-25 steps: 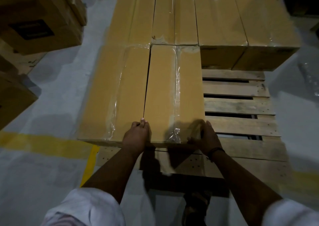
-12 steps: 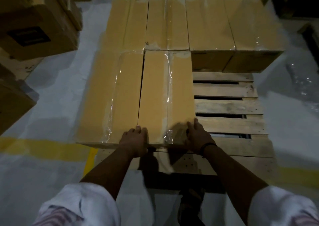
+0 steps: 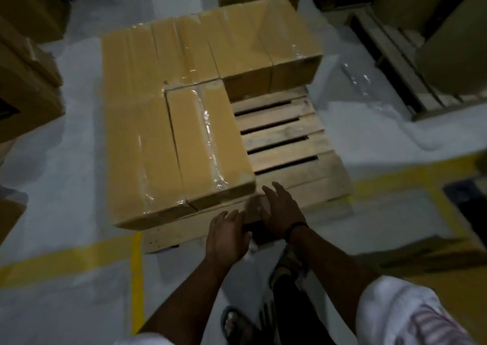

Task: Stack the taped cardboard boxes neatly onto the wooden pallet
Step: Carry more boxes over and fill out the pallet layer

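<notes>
**Both grips free, boxes lying lengthwise on the pallet**

Left grip [image 3: 226, 235] and right grip [image 3: 282, 212]: fingers apart and loose, clamped on nothing. Both sit centre-low in frame, just off the near edge of the wooden pallet [image 3: 279, 139]. The right one is beside the near right corner of the front box [image 3: 208, 144]; I can't tell whether it touches.

That box lies flat. Its long axis runs from the near pallet edge up-frame, leaning slightly left, and a clear tape strip follows the same axis. The left neighbour box [image 3: 139, 154] is parallel, side against side. The back row of boxes [image 3: 237, 44] spans the pallet's far end, long axes also up-frame, butted against the front pair. Bare slats show right of the front box. A yellow floor line [image 3: 137, 278] is at lower left.
</notes>
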Available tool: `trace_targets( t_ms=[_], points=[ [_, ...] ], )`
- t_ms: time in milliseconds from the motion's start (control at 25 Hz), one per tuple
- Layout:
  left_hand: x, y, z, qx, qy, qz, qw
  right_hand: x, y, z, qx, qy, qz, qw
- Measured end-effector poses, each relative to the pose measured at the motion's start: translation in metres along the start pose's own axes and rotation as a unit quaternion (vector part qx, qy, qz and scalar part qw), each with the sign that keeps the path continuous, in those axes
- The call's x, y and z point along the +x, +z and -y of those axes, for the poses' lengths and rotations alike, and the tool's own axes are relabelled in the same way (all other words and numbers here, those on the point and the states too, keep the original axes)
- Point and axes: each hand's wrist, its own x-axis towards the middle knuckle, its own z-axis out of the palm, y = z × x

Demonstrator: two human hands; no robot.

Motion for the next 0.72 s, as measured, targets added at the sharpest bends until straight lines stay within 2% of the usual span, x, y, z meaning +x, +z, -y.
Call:
trace_targets(
  t_ms=[120,400,560,720],
  points=[
    [-0.008,0.019,-0.044,0.013,0.067,0.03,0.997,-0.058,0.002,-0.04,0.026,0.045,-0.017,0.999],
    [0.001,0.077,-0.182,0.012,0.21,0.088,0.974,-0.161,-0.001,-0.166,0.13,0.178,-0.157,0.963],
    [-0.002,0.111,-0.279,0.016,0.28,0.096,0.955,-0.224,-0.008,-0.247,0.139,0.309,-0.226,0.913],
    [-0.002,0.145,-0.372,0.025,0.343,0.117,0.932,-0.302,0.0,-0.324,0.188,0.442,-0.286,0.829]
  ],
)
